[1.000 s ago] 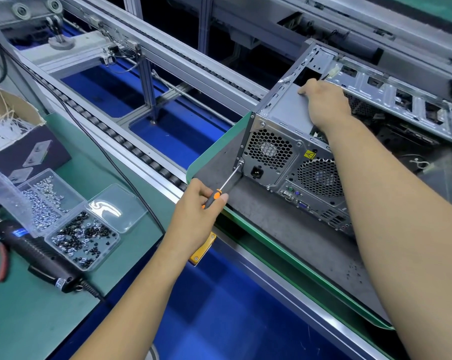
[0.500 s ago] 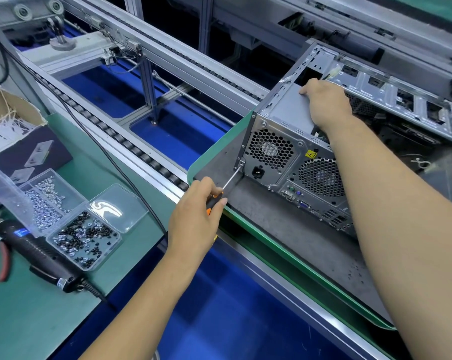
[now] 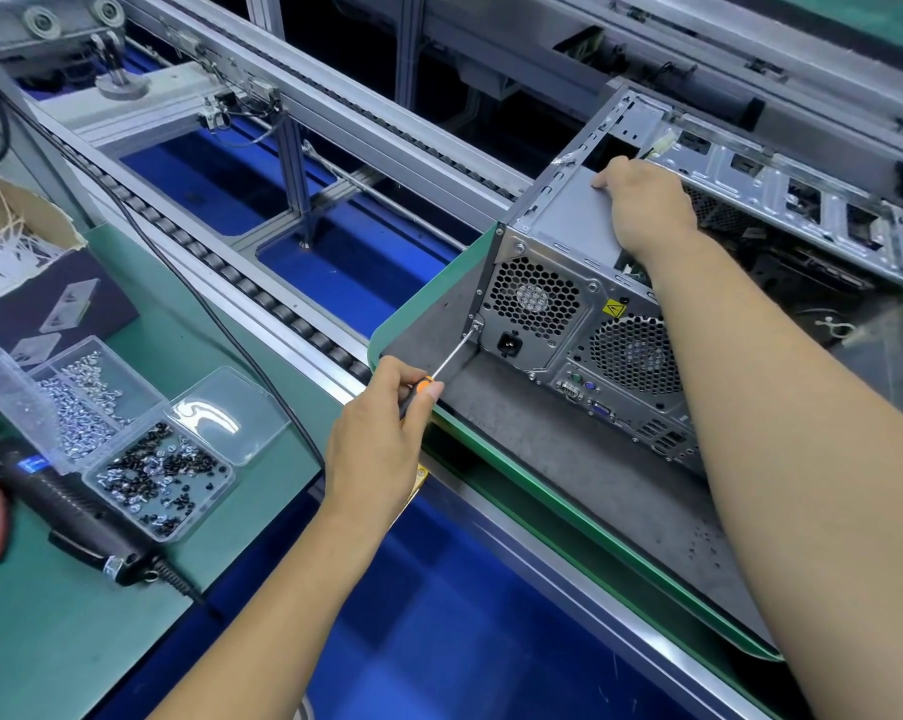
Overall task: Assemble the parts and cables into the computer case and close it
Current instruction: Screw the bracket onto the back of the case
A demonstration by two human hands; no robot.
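- Driving a screw at the lower left corner of the computer case's (image 3: 584,324) back panel looks like the step in hand: the left hand (image 3: 382,433) is wrapped around the orange-and-black handle of a screwdriver (image 3: 441,363), and its thin shaft runs up to a screw (image 3: 474,324) beside the power socket (image 3: 509,344).
- The right hand (image 3: 641,205) lies on top of the power supply box (image 3: 569,210), fingers bent over its far edge — likely pressing it in place so the screw holes line up (whether the fingers truly hook the edge I cannot tell).
- The case lies on its side on a grey mat (image 3: 569,459) on the green-edged tray (image 3: 517,459), open side up, panel not yet fitted, so closing it is still ahead.
- A clear box of screws (image 3: 143,459) and a black power screwdriver (image 3: 70,506) sit on the bench to the left, within reach of the driving hand.
- Readable marks: only a yellow warning triangle sticker (image 3: 614,308) — no brand name legible.
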